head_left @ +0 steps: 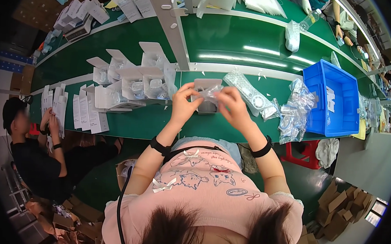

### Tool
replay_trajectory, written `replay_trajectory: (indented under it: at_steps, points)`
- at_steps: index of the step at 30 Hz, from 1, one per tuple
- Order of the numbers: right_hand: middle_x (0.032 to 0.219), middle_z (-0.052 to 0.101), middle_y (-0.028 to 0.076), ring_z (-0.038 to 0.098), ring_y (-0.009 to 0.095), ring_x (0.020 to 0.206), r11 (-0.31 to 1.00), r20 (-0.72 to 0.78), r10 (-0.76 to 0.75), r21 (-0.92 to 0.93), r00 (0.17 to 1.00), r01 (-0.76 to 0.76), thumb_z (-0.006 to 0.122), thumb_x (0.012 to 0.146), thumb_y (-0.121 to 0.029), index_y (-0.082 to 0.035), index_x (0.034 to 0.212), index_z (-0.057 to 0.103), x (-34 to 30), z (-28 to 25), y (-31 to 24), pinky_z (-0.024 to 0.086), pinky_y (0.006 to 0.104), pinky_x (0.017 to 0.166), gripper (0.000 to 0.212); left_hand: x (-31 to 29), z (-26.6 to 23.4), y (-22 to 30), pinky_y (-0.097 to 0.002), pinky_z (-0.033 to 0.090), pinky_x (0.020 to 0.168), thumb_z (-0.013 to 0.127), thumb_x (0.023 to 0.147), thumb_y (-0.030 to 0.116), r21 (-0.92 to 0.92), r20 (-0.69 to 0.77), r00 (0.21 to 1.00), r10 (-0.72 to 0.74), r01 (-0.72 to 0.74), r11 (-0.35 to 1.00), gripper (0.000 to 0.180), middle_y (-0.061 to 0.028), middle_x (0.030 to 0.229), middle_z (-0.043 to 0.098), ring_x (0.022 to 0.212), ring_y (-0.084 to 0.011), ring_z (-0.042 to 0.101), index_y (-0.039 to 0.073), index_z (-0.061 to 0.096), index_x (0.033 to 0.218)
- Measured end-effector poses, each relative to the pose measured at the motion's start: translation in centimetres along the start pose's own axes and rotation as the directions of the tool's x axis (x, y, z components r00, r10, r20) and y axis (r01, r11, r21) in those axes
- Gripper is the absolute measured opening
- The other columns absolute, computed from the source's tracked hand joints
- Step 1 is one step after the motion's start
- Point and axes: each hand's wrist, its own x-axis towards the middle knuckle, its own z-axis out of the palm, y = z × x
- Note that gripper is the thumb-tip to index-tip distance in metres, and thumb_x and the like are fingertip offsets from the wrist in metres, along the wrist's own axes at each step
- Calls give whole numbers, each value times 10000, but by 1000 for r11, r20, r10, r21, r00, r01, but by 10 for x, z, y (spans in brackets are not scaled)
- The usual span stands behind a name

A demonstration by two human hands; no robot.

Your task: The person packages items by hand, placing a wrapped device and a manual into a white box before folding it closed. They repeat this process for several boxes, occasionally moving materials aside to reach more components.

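My left hand (185, 104) and right hand (232, 107) pinch the clear bag (209, 94) over the white box (205, 87) near the bench's front edge; I'd ease it in squarely.

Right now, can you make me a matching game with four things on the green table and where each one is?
Things:
1. blue bin
2. small clear bag
3. open white boxes
4. pile of clear bags

Places:
A. left of the hands
B. between both hands
C. far right on the table
D. just left of the bin

Pairs: 1-C, 2-B, 3-A, 4-D
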Motion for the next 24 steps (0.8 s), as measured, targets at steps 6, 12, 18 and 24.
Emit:
replay_trajectory:
  at_steps: [6, 12, 18, 24]
  points:
    - [1101, 421, 137, 362, 284, 1129, 612, 199, -142, -752, 970, 244, 619, 711, -152, -103, 1056, 559, -5, 5, -10, 284, 405, 958, 354, 0, 5, -11, -237, 429, 651, 700, 608, 54, 0, -82, 988, 130, -130, 991, 188, -108, 1029, 544, 744, -147, 540, -3, 606, 760]
    - [1275, 334, 103, 297, 269, 1196, 999, -97, -2, 32, 995, 6, 528, 781, -366, -84, 1215, 415, -26, 24, 66, 209, 447, 1000, 530, -18, -12, -1, -267, 434, 686, 683, 628, 57, 225, -158, 880, 447, -409, 884, 235, -126, 1087, 500, 791, -205, 528, 25, 595, 843]
    - [1302, 350, 53, 306, 178, 1210, 481, -85, 682, 800, 726, -358, 364, 904, -358, -65, 1287, 323, -31, 80, 108, 207, 303, 1018, 484, -54, -142, -40, -385, 378, 796, 589, 680, 16, 715, -559, 533, 635, -78, 695, 294, -156, 1032, 471, 945, -303, 455, 19, 507, 962]
    - [1272, 394, 40, 360, 161, 1171, 452, 16, 608, 815, 794, -362, 386, 900, -324, -55, 1275, 340, -2, 107, 121, 244, 291, 998, 464, -96, -235, -128, -399, 361, 877, 574, 677, 2, 311, -820, 552, 153, 204, 928, 474, -151, 1210, 394, 1136, -293, 376, 32, 427, 1126]
